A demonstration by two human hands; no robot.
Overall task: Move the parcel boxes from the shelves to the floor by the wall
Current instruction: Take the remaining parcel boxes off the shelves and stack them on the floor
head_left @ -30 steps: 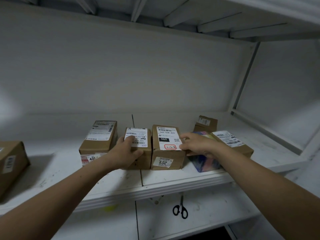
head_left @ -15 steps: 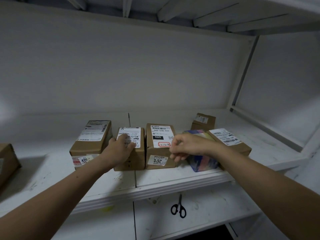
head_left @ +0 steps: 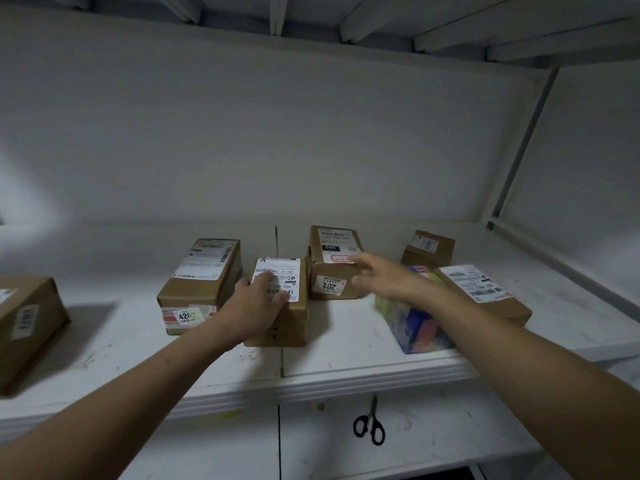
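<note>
Nearest, a pair of black scissors (head_left: 370, 424) lies on the lower shelf (head_left: 450, 427). Above it, the white shelf (head_left: 339, 341) carries the parcels.

Near the front edge, the left hand (head_left: 258, 308) grips the small labelled box (head_left: 294, 320), with the thumb on its left side and the fingers curled over the top label. The box stands on the shelf. Just to its left is the box marked 420 (head_left: 204, 271). A brown box (head_left: 31, 327) sits well apart at the far left.

The right forearm passes over a colourful packet (head_left: 419, 327) lying at the front right. A long box (head_left: 481, 289) with a white label lies beside the packet.

Further back, the right hand (head_left: 384, 278) is spread open with straight fingers at the near top edge of the box marked 090 (head_left: 330, 251). The hand is blurred, so contact cannot be confirmed. That box stands behind and to the right of the gripped one.

Farthest, a small rear box (head_left: 429, 247) sits near the back wall on the right.
</note>
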